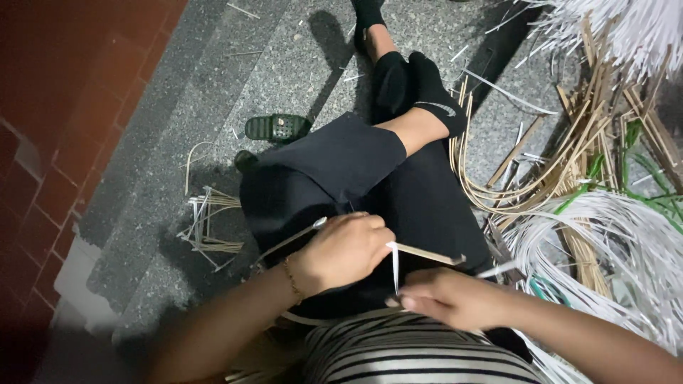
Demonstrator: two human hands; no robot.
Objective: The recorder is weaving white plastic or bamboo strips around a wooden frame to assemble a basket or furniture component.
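I sit on the ground with my legs crossed. My left hand (pixel 345 250) is closed around a thin bamboo stick (pixel 427 254) whose tip points right over my lap. A narrow white strip (pixel 395 269) hangs from the stick down to my right hand (pixel 445 296), which pinches its lower end between thumb and fingers. A second thin stick (pixel 292 240) juts out to the left from behind my left hand. A thin bracelet circles my left wrist.
A heap of white strips (pixel 612 235), tan cane strips (pixel 562 163) and several green ones (pixel 640 171) lies at my right. Cut scraps (pixel 206 227) lie on the granite floor at my left. A dark green sandal (pixel 277 128) sits ahead. Red brick paving (pixel 64 107) borders the left.
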